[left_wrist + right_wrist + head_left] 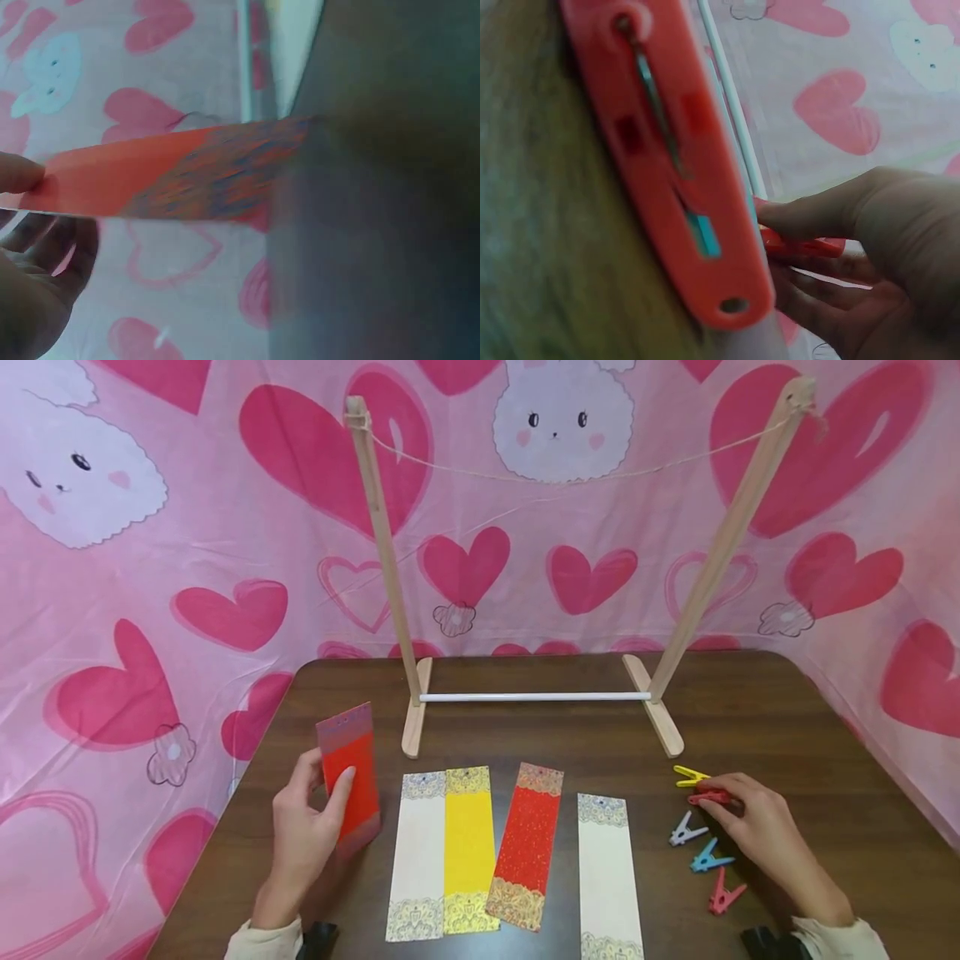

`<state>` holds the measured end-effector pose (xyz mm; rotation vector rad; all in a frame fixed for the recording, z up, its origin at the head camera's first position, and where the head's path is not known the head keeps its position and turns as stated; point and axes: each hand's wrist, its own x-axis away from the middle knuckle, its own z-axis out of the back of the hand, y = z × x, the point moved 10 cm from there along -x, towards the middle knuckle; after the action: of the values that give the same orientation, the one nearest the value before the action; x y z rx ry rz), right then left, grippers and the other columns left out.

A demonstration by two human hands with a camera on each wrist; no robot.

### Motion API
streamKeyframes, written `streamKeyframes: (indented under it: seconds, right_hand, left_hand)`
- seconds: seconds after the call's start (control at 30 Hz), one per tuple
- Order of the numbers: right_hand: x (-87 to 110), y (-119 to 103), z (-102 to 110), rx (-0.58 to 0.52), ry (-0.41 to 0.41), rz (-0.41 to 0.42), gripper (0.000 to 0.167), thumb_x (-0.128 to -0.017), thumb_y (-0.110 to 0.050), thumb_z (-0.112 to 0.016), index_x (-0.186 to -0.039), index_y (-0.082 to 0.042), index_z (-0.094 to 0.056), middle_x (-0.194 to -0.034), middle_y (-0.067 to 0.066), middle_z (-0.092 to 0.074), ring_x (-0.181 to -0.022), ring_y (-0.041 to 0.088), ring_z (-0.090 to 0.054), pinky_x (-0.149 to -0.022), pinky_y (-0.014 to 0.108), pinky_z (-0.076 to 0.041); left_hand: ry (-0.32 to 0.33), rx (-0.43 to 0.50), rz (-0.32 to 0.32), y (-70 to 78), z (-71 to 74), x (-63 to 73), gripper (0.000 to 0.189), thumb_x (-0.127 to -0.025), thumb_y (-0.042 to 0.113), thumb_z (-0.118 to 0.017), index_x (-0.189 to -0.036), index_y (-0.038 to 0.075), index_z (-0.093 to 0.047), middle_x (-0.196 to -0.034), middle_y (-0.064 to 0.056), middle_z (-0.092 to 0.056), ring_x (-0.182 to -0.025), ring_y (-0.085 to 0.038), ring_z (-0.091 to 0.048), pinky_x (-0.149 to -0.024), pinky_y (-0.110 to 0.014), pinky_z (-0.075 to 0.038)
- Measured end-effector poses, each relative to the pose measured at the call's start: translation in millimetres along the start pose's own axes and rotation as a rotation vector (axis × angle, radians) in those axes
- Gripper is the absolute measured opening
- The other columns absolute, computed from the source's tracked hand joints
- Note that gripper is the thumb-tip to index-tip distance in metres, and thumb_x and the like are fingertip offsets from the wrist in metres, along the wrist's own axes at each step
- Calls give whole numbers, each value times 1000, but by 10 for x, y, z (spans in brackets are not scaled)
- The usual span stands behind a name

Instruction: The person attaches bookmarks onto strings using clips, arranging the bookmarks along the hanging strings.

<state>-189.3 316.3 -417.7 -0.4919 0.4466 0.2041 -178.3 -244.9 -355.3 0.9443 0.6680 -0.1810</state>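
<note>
On the left, my left hand (303,839) pinches an orange-red paper card (352,768) between thumb and fingers. The card stands nearly upright, and the left wrist view shows its patterned end band (217,176) low near the tabletop. At the right side, my right hand (765,839) pinches a red clothespin (710,797) by fingertips and thumb. Around that hand lie a yellow clothespin (690,776), a white clothespin (686,832), a blue clothespin (709,858) and a pink-red clothespin (724,893). This last one looms large in the right wrist view.
Between the hands lie a white card (418,852), a yellow card (468,839), a red card (528,827) overlapping the yellow one, and another white card (609,868). Behind them stands a wooden frame (386,543) with a string (480,472) slung between its posts.
</note>
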Motion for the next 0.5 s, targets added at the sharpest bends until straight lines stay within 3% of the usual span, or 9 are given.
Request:
streamKeyframes:
  seconds: [0.1, 0.23, 0.37, 0.5]
  right_hand:
    - [-12, 5, 56, -12, 21, -24, 45, -68, -1, -89, -109, -2, -70, -89, 10, -72, -75, 13, -63, -68, 3, -39]
    - [-48, -144, 210, -15, 94, 47, 39, -68, 4, -86, -105, -2, -74, -93, 9, -70, -75, 8, -60, -67, 5, -40]
    - [-118, -331, 350, -3, 132, 122, 35, -67, 7, -85, -99, -4, -77, -95, 5, -69, -76, 3, -58, -67, 6, -42]
    - [-224, -449, 442, 3, 129, 140, 33, -68, 7, -85, -96, -7, -76, -95, 4, -70, -81, -2, -57, -76, -1, -39]
  left_hand:
    - [-41, -38, -16, 21, -116, -2, 33, -86, -1, -74, -117, 1, -61, -103, -11, -73, -85, -15, -71, -76, -9, -49]
    - [-30, -23, -48, 108, -139, -52, 31, -86, -2, -74, -115, 0, -62, -101, -13, -74, -80, -29, -72, -73, -9, -49]
    - [-28, -9, -118, 233, -150, -127, 31, -84, -4, -75, -112, 0, -64, -97, -13, -74, -76, -28, -73, -72, -9, -49]
    - [-23, 14, -190, 314, -161, -223, 31, -81, -7, -77, -109, -1, -65, -93, -13, -73, -71, -26, -72, -71, -10, -50]
